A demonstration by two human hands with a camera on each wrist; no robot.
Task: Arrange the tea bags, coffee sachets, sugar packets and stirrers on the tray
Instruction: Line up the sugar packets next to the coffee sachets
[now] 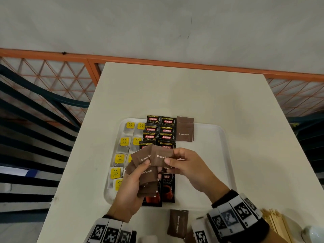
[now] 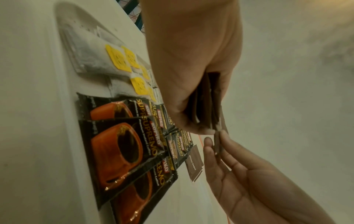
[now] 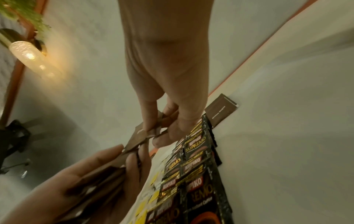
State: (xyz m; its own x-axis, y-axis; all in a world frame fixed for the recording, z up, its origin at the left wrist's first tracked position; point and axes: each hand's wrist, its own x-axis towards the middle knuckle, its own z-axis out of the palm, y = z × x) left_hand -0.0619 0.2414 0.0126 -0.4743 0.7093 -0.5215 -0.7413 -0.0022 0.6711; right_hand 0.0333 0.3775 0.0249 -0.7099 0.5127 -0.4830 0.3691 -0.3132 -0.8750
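A white tray [image 1: 212, 137] holds tea bags [image 1: 124, 141] with yellow tags on its left and black coffee sachets [image 1: 158, 132] in two columns down the middle. Brown sugar packets [image 1: 185, 132] lie stacked to the right of the sachets at the far end. My left hand [image 1: 138, 174] grips a fanned stack of brown sugar packets [image 1: 147, 172] above the tray. My right hand [image 1: 175, 162] pinches the top packet [image 1: 160, 156] of that fan between thumb and fingers. In the left wrist view that pinched packet [image 2: 218, 145] appears edge-on.
One more sugar packet [image 1: 177, 223] lies on the white table [image 1: 175, 88] in front of the tray. Wooden stirrers [image 1: 277, 223] sit on a plate at the near right, beside a white cup [image 1: 313, 233]. The tray's right half is bare. An orange railing runs behind the table.
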